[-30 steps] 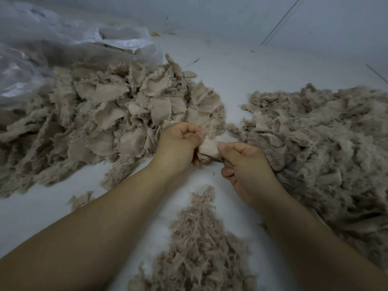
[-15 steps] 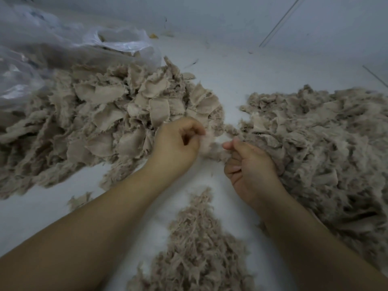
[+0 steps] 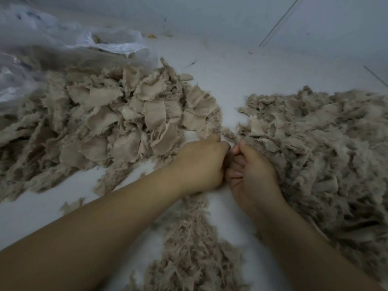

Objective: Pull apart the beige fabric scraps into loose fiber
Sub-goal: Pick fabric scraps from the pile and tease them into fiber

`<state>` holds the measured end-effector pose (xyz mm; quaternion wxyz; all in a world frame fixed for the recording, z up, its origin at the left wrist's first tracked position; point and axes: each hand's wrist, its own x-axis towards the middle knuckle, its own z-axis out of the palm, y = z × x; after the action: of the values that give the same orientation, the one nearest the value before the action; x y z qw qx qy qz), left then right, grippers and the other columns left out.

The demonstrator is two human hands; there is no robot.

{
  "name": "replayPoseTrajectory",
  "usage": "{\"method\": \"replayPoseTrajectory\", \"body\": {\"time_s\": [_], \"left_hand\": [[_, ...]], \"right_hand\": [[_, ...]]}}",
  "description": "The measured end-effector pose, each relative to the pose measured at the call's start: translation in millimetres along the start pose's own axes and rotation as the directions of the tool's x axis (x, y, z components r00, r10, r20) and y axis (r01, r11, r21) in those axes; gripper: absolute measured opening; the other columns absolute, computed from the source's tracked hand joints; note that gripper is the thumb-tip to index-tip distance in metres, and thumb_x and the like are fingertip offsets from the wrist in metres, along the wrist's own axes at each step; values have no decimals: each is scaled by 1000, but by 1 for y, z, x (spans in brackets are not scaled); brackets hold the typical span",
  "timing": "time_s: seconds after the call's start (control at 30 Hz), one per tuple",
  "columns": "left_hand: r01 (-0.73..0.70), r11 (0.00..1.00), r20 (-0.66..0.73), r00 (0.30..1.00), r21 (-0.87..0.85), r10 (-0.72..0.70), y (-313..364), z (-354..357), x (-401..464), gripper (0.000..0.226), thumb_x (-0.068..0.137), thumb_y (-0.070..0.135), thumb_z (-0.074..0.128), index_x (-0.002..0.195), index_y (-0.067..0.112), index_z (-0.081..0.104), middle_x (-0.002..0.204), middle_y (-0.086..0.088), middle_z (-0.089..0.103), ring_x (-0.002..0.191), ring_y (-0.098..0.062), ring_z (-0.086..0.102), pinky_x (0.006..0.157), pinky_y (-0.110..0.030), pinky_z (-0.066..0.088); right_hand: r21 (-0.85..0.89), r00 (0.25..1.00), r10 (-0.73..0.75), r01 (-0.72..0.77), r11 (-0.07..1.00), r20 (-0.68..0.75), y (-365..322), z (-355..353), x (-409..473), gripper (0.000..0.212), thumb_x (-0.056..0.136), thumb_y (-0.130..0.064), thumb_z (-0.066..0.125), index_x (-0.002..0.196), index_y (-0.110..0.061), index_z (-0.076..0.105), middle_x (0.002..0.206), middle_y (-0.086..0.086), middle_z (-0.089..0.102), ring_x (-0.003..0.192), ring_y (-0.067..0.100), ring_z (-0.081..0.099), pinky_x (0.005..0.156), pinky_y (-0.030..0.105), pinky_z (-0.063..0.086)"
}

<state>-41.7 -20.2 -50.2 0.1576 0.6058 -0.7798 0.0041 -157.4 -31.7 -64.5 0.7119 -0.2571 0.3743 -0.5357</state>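
Observation:
A big heap of flat beige fabric scraps [image 3: 147, 114] lies at the left. My left hand [image 3: 201, 164] is a closed fist just right of that heap. My right hand [image 3: 252, 177] has its fingers curled and presses against the left hand's knuckles. Only a dim tuft of the beige scrap [image 3: 229, 159] shows in the gap between them; the rest is hidden inside the fingers. Shredded fiber forms a large pile at the right [image 3: 319, 156], touching my right hand. A smaller fiber pile [image 3: 193, 248] lies below the hands, between my forearms.
A crumpled clear plastic bag [image 3: 113, 45] lies at the upper left behind the scrap heap. Everything rests on a white surface [image 3: 226, 80], and a pale wall rises behind. One loose scrap [image 3: 71, 205] sits left of my left forearm.
The hands were apart with a scrap stretched between them, then came together and dropped lower toward me. The scrap that showed before is now almost fully hidden.

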Motion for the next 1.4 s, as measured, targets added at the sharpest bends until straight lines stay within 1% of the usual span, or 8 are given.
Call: {"method": "replayPoseTrajectory", "body": {"time_s": [0.13,0.43,0.6,0.87,1.03,1.2,1.3,1.4], "left_hand": [[56,945,-4,998,-322,-60,-7,14,8,11,90,21,58,89,12,65,87,1,56,80,-22,57,64,-35,45],[149,776,-111,956,-613,-272,-25,8,-16,14,87,8,68,74,9,68,62,7,59,56,-1,52,52,-10,37],[223,484,-37,882,-846,-471,-30,-7,-16,26,93,7,60,68,11,60,45,15,46,41,0,38,42,-16,32],[352,200,262,891,-914,-370,-21,-7,-23,28,102,27,49,82,8,54,55,-7,55,39,-19,46,42,-25,29],[300,294,172,904,-907,-392,-22,0,-22,24,91,28,68,85,7,58,54,-3,57,36,-16,48,33,-20,32],[266,-48,252,821,-963,-512,-33,4,-21,30,99,24,55,74,9,63,54,-11,52,35,-18,43,33,-20,30],[259,-64,256,833,-964,-490,-31,4,-20,35,99,25,54,67,13,61,53,-10,53,35,-19,44,33,-21,31],[292,-6,266,862,-956,-432,-29,4,-20,27,95,18,54,71,10,61,54,-11,52,37,-20,46,35,-22,32]], "right_hand": [[-14,999,35,-35,999,-3,-2,1,-1,37,104,-21,45,69,-10,49,40,-8,32,34,3,25,33,15,24],[-16,979,166,-169,985,-115,-6,4,9,23,101,-8,46,79,-12,46,48,-6,34,34,4,24,33,15,25],[-75,984,161,-167,983,-72,-5,3,10,16,101,-7,47,86,-8,53,43,-7,36,31,2,27,33,15,25],[-441,976,126,-36,897,177,-2,-1,5,8,97,-8,57,99,-1,58,60,4,50,43,5,36,36,16,28],[-452,981,131,-53,890,143,-3,2,1,38,94,-9,62,118,19,55,77,18,55,45,10,40,35,16,29],[-360,984,137,-87,929,117,-3,1,4,15,95,-10,60,105,1,58,59,2,55,36,1,39,34,14,29],[-346,989,125,-91,934,78,-3,1,5,15,98,-11,56,89,1,57,50,0,53,34,3,37,33,15,28],[-383,996,82,-61,922,40,-2,4,4,22,98,-10,54,108,9,60,68,19,55,45,17,47,40,21,36]]}}
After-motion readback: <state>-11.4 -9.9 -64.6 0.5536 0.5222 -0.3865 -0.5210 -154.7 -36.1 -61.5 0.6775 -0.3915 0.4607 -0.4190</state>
